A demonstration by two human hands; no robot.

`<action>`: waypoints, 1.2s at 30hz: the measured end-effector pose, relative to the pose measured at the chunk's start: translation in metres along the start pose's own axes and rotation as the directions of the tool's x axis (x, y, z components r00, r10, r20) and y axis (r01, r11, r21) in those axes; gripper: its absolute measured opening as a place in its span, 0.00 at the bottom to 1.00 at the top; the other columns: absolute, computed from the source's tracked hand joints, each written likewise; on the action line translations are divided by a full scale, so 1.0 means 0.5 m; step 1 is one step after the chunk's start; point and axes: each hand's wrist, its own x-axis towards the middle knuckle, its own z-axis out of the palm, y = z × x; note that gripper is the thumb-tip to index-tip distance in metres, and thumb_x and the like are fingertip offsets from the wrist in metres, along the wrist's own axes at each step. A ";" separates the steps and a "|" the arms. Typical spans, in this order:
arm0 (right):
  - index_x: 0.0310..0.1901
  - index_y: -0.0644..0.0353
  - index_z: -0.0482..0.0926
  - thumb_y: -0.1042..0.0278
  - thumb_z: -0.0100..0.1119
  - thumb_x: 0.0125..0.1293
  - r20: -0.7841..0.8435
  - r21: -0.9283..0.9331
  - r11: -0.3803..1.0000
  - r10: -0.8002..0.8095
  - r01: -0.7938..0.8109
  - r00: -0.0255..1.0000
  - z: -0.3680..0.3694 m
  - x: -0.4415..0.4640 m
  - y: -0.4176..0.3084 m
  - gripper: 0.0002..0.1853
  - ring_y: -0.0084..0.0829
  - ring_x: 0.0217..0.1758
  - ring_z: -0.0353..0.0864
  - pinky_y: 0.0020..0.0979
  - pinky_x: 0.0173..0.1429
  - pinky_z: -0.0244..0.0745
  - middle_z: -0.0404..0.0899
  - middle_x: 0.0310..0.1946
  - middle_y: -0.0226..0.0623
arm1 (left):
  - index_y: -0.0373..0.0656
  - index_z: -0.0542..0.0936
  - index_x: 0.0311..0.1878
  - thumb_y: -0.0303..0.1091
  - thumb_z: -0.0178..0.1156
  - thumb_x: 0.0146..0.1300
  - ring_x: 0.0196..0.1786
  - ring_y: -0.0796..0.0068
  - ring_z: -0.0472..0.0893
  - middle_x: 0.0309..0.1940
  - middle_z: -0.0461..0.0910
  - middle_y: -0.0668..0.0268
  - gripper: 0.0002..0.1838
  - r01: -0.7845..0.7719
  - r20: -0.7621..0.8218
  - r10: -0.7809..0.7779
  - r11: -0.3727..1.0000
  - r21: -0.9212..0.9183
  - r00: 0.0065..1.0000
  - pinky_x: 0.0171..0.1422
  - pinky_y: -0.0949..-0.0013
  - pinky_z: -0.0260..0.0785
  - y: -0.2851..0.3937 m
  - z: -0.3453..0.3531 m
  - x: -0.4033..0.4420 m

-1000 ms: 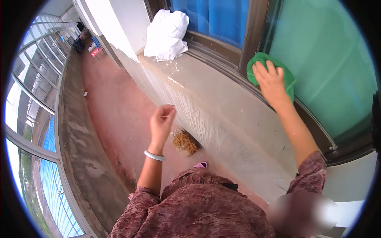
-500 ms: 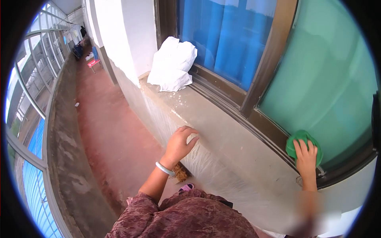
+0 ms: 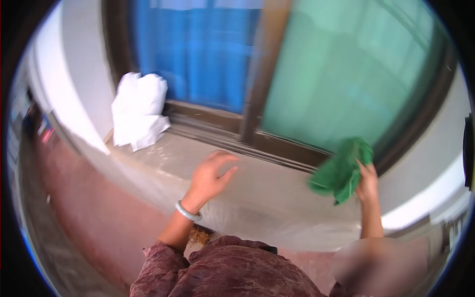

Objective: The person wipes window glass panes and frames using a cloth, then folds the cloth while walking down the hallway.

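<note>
A green cloth (image 3: 339,173) hangs loosely from my right hand (image 3: 367,182), whose fingers are closed on its right edge. The cloth is in front of the lower right part of the window frame, over the sill. My left hand (image 3: 212,174) holds nothing; its thumb and fingers are apart, and it hovers over the front part of the sill (image 3: 277,195). A pale bangle (image 3: 188,211) circles the left wrist. Behind the cloth is the sliding window's green pane (image 3: 341,74), with a blue-curtained pane (image 3: 198,59) to its left.
A crumpled white bag (image 3: 138,111) stands at the sill's left end, against the wall. Brown window tracks (image 3: 213,139) run along the back of the sill. Below lies a reddish floor (image 3: 94,183), with a straw-coloured bristly thing (image 3: 199,236) near my body.
My right hand has drawn the green cloth away from the glass, and the cloth now hangs spread out. My view has turned to the right. The left hand keeps its open shape.
</note>
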 end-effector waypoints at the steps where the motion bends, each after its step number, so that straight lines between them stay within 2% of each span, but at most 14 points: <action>1: 0.59 0.63 0.77 0.71 0.59 0.71 0.032 0.005 0.995 0.103 -0.103 0.994 0.020 0.001 0.009 0.17 0.31 0.52 0.82 0.33 0.58 0.77 0.82 0.51 0.36 | 0.41 0.84 0.47 0.28 0.68 0.60 0.50 0.58 0.82 0.45 0.84 0.59 0.12 -0.045 0.046 0.048 0.998 -0.054 0.998 0.52 0.63 0.75 0.013 0.022 0.016; 3: 0.55 0.63 0.78 0.67 0.60 0.72 0.134 0.140 0.970 0.183 -0.201 0.974 0.084 0.008 0.042 0.14 0.29 0.39 0.85 0.31 0.44 0.82 0.85 0.43 0.37 | 0.40 0.83 0.51 0.28 0.67 0.62 0.51 0.62 0.81 0.48 0.83 0.59 0.14 -0.101 0.084 0.113 0.985 -0.139 0.990 0.52 0.65 0.75 0.035 0.027 0.034; 4: 0.56 0.63 0.77 0.68 0.58 0.72 0.321 0.193 0.948 0.181 -0.252 0.929 0.120 0.005 0.039 0.14 0.31 0.44 0.86 0.33 0.48 0.84 0.84 0.46 0.39 | 0.40 0.83 0.51 0.28 0.67 0.62 0.51 0.62 0.81 0.48 0.83 0.59 0.14 -0.114 0.086 0.127 0.983 -0.141 0.988 0.52 0.65 0.75 0.048 0.024 0.040; 9: 0.61 0.62 0.74 0.67 0.55 0.74 0.392 0.380 0.831 0.253 -0.406 0.885 0.288 -0.012 0.051 0.17 0.36 0.50 0.86 0.39 0.53 0.85 0.83 0.51 0.42 | 0.43 0.77 0.63 0.34 0.67 0.65 0.55 0.61 0.80 0.56 0.78 0.57 0.23 -0.049 0.097 0.090 0.930 -0.364 0.991 0.57 0.64 0.74 0.084 0.004 0.044; 17: 0.66 0.56 0.71 0.61 0.52 0.76 0.495 0.390 0.686 0.406 -0.615 0.768 0.435 0.016 0.115 0.20 0.39 0.54 0.85 0.44 0.57 0.84 0.82 0.55 0.41 | 0.41 0.64 0.74 0.36 0.70 0.62 0.66 0.60 0.72 0.68 0.65 0.54 0.39 -0.012 0.017 0.020 0.922 -0.387 1.000 0.64 0.61 0.71 0.039 -0.035 0.036; 19: 0.69 0.56 0.68 0.58 0.50 0.77 0.542 0.381 0.734 0.315 -0.562 0.779 0.485 0.013 0.139 0.23 0.37 0.60 0.82 0.42 0.63 0.80 0.79 0.59 0.40 | 0.43 0.61 0.76 0.35 0.70 0.62 0.69 0.59 0.68 0.71 0.60 0.55 0.42 -0.050 -0.028 0.042 0.922 -0.383 0.999 0.66 0.61 0.69 0.032 -0.037 0.046; 23: 0.73 0.60 0.63 0.52 0.40 0.82 0.576 0.114 0.957 0.155 -0.266 0.803 0.590 -0.024 0.156 0.27 0.38 0.75 0.63 0.40 0.77 0.57 0.70 0.68 0.43 | 0.37 0.54 0.77 0.35 0.68 0.64 0.71 0.59 0.67 0.73 0.61 0.53 0.44 -0.120 -0.192 0.082 0.973 -0.198 0.978 0.75 0.57 0.60 0.005 -0.011 0.062; 24: 0.70 0.62 0.67 0.53 0.41 0.81 0.620 -0.072 0.973 -0.128 0.219 0.774 0.598 -0.012 0.136 0.26 0.42 0.74 0.65 0.41 0.76 0.58 0.70 0.68 0.46 | 0.38 0.54 0.77 0.32 0.65 0.67 0.70 0.62 0.68 0.71 0.63 0.55 0.41 -0.061 -0.213 -0.060 0.852 -0.520 0.975 0.75 0.59 0.60 -0.009 -0.004 0.068; 25: 0.68 0.64 0.70 0.54 0.41 0.81 0.701 -0.210 0.727 -0.354 0.654 0.619 0.601 -0.005 0.111 0.25 0.45 0.73 0.66 0.41 0.75 0.60 0.71 0.67 0.49 | 0.38 0.55 0.77 0.29 0.63 0.69 0.69 0.66 0.69 0.70 0.65 0.58 0.38 -0.018 -0.178 -0.197 0.622 -0.783 0.964 0.75 0.60 0.61 -0.024 0.002 0.075; 27: 0.62 0.67 0.75 0.57 0.47 0.77 0.611 -0.376 0.573 -0.437 0.728 0.660 0.596 0.000 0.070 0.23 0.50 0.70 0.68 0.43 0.72 0.62 0.72 0.64 0.53 | 0.38 0.55 0.77 0.24 0.58 0.72 0.67 0.71 0.70 0.67 0.68 0.61 0.34 -0.054 -0.211 -0.224 0.555 -0.830 0.952 0.75 0.63 0.61 -0.018 -0.023 0.108; 29: 0.62 0.63 0.76 0.63 0.58 0.70 0.500 -0.552 0.238 -0.673 0.799 0.545 0.581 0.040 0.072 0.22 0.51 0.67 0.69 0.47 0.69 0.63 0.70 0.66 0.50 | 0.38 0.56 0.76 0.24 0.57 0.72 0.67 0.71 0.71 0.66 0.69 0.61 0.33 -0.150 -0.333 -0.298 0.500 -0.853 0.895 0.74 0.64 0.62 -0.021 -0.059 0.157; 31: 0.64 0.61 0.74 0.64 0.60 0.68 0.484 -0.650 0.023 -0.758 0.759 0.437 0.567 0.084 0.089 0.24 0.51 0.69 0.65 0.48 0.69 0.60 0.64 0.70 0.48 | 0.37 0.55 0.77 0.29 0.59 0.72 0.71 0.64 0.67 0.69 0.65 0.56 0.34 -0.232 -0.432 -0.228 0.584 -0.778 0.873 0.77 0.59 0.58 -0.054 -0.078 0.220; 33: 0.67 0.60 0.71 0.65 0.63 0.65 0.494 -0.673 -0.021 -0.756 0.739 0.429 0.571 0.108 0.111 0.29 0.51 0.72 0.60 0.50 0.69 0.57 0.59 0.73 0.49 | 0.37 0.54 0.78 0.34 0.61 0.70 0.75 0.52 0.60 0.73 0.58 0.49 0.39 -0.299 -0.604 0.218 0.954 -0.034 0.766 0.79 0.53 0.51 -0.084 -0.093 0.280; 36: 0.72 0.58 0.65 0.64 0.67 0.62 0.505 -0.695 -0.086 -0.765 0.714 0.399 0.585 0.141 0.152 0.36 0.54 0.74 0.57 0.53 0.68 0.56 0.57 0.73 0.52 | 0.43 0.58 0.78 0.39 0.65 0.65 0.79 0.36 0.47 0.78 0.47 0.43 0.41 -0.268 -0.361 0.373 0.913 0.308 0.855 0.80 0.41 0.42 -0.103 -0.055 0.338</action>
